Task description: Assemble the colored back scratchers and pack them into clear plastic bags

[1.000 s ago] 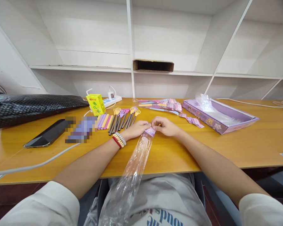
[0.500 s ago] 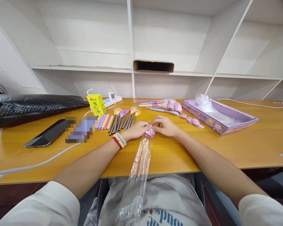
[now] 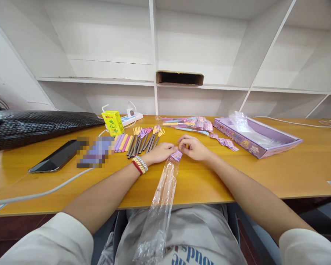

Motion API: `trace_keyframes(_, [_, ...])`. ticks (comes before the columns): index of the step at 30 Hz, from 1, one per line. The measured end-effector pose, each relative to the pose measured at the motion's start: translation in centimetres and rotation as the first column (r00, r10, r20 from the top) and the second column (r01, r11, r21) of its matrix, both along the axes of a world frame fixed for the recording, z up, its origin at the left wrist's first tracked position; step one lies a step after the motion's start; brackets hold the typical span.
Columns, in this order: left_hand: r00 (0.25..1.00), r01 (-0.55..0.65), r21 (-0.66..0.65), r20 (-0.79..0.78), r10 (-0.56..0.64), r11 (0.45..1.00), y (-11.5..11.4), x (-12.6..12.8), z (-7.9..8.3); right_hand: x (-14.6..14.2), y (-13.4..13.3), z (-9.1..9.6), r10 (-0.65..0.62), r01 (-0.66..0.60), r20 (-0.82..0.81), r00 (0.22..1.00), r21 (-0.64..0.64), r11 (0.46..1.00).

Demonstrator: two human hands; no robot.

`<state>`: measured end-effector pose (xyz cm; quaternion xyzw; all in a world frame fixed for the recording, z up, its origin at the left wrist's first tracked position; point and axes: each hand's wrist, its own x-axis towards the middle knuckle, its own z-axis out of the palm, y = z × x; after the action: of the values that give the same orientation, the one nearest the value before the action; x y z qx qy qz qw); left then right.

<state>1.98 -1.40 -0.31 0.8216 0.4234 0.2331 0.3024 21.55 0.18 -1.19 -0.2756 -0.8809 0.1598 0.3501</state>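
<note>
My left hand (image 3: 162,152) is closed on the purple header card of a long clear plastic bag (image 3: 165,180). The purple card (image 3: 176,156) shows between thumb and fingers, while the bag hangs down over the table edge onto my lap. Just right of the card is my right hand (image 3: 194,148), its fingers bent and a small gap between thumb and forefinger; nothing shows in them. Several back scratchers (image 3: 145,138) with claw-shaped heads and dark rods lie beyond my left hand. Beside them is a row of pastel handles (image 3: 123,142).
Packaged back scratchers (image 3: 193,124) are piled at the back, near loose purple cards (image 3: 228,144). A purple box (image 3: 281,149) with clear bags stands right. Left are a phone (image 3: 55,158), a yellow drink carton (image 3: 113,123), a power strip (image 3: 132,118) and a black wrapped package (image 3: 38,127).
My right fingers have drawn slightly away from the card, leaving more of it showing. My left hand keeps its hold on the bag's card.
</note>
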Motion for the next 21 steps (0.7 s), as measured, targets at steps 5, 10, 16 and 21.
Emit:
trace_keyframes(5, [0.999,0.035,-0.008,0.002,-0.035,0.999,-0.2,-0.08,0.07,-0.15,-0.09,0.22,-0.004,0.008,0.047,0.999,-0.085,0.996])
trace_keyframes(10, [0.998,0.056,0.039,-0.023,-0.055,0.998,-0.1,-0.09,-0.12,0.01,0.05,0.16,0.045,-0.039,0.046,0.998,-0.14,0.989])
trace_keyframes(16, [0.998,0.043,0.049,-0.038,-0.041,0.998,-0.07,-0.06,-0.26,-0.01,0.23,0.01,0.056,-0.045,0.058,0.997,-0.163,0.986])
trace_keyframes(21, [0.995,0.093,0.035,-0.05,-0.091,0.995,-0.4,-0.1,0.14,-0.03,0.67,-0.12,0.006,-0.002,0.019,1.0,-0.171,0.985])
